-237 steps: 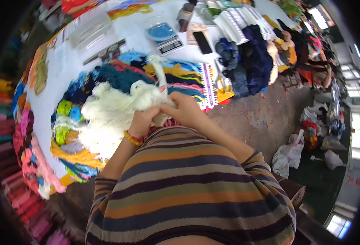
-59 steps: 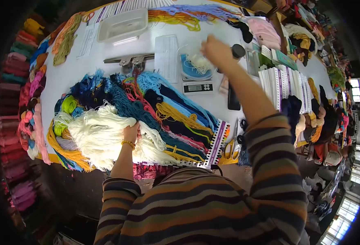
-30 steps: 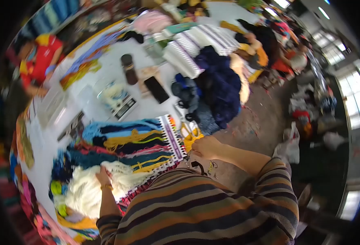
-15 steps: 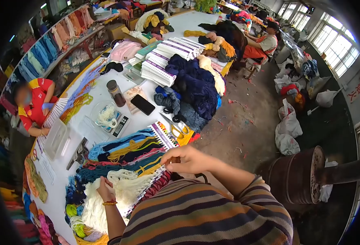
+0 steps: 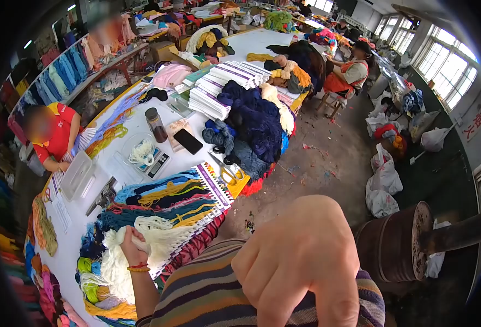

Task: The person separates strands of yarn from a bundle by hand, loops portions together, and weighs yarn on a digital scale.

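My left hand (image 5: 134, 246) is closed on a bundle of white yarn (image 5: 118, 270) lying over the front strands on the table. Close to the camera, my right hand (image 5: 300, 253) is raised in front of my striped top, its back toward me and its fingers bent; what they hold, if anything, is hidden. A punched white card strip (image 5: 214, 188) runs along the table edge with hanks of blue, mustard, black, pink and teal yarn (image 5: 158, 197) fanned out from it. Orange-handled scissors (image 5: 230, 175) lie beyond the strip.
A small scale (image 5: 157, 165) carrying white yarn, a lidded jar (image 5: 155, 125) and a phone (image 5: 188, 141) stand farther up the table. Navy yarn (image 5: 256, 122) is heaped beside stacked cards (image 5: 218, 82). A co-worker in red (image 5: 60, 133) sits across; a rusty drum (image 5: 395, 240) is at right.
My right hand has left the strip's near edge and come up, to the right and much closer to the camera. My left hand stays at the white yarn, its fingers now more tightly curled.
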The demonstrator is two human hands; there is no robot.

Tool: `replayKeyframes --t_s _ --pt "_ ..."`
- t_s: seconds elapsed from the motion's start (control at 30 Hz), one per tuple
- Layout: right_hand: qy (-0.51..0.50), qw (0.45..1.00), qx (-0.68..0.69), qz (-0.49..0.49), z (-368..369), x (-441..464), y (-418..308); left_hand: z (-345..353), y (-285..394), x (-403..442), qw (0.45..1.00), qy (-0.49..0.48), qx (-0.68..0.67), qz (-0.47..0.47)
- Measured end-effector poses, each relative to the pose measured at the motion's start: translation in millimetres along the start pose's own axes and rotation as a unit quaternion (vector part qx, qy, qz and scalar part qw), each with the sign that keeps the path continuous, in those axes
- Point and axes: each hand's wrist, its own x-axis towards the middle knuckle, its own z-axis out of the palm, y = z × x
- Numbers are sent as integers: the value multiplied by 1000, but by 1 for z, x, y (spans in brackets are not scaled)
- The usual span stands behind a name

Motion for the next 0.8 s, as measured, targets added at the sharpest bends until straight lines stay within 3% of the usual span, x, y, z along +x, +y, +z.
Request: replayKeyframes --t_s 0.07,0.1,0.17,0.2,0.5,0.8 --pt "-24 998 -52 -9 15 -5 -11 -4 -3 -7 1000 12 -18 4" --pt "123 990 -54 -54 39 -6 -12 -5 -5 -10 999 17 -36 0" --pt "263 959 -50 -97 57 -12 -21 -3 -9 -19 998 36 -50 16" --pt "274 953 -60 -115 58 -16 -27 0 -11 -24 997 41 -61 21" --pt "233 966 -62 -96 34 -71 -92 26 -22 -37 989 80 -96 84" --pt "172 983 -30 -49 12 -66 -69 55 -20 -49 991 78 -85 63"
